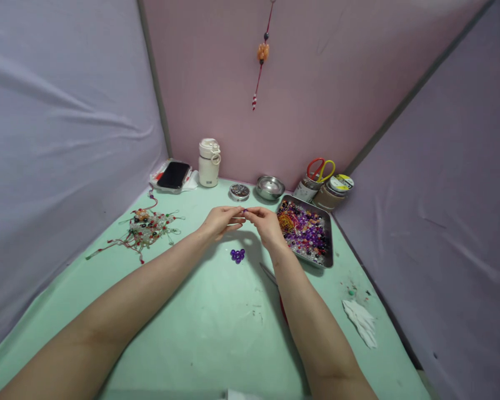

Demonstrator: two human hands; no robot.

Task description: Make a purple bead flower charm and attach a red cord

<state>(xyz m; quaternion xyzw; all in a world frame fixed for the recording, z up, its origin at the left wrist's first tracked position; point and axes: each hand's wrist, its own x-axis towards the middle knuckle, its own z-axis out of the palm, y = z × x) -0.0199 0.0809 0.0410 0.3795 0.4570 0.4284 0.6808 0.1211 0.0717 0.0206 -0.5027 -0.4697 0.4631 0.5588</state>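
Observation:
Fingertips of my left hand (pixel 221 222) and my right hand (pixel 265 223) meet above the table, both closed in a pinch. Between them shows a small purple bead (pixel 244 210); any thread with it is too fine to make out. Just below my hands, a small cluster of purple beads (pixel 237 255) lies on the green tabletop. To the right of my right hand stands a metal tray (pixel 331 239) full of mixed beads and some yellow and red cord. A pair of scissors (pixel 269 274) lies partly hidden under my right forearm.
Left lies a pile of beaded cord ornaments (pixel 148 229). Along the back stand a phone (pixel 174 175), a white bottle (pixel 209 164), a round case (pixel 239 192), a metal bowl (pixel 270 188) and jars, one holding scissors (pixel 320 169). A white cloth (pixel 360 322) lies right.

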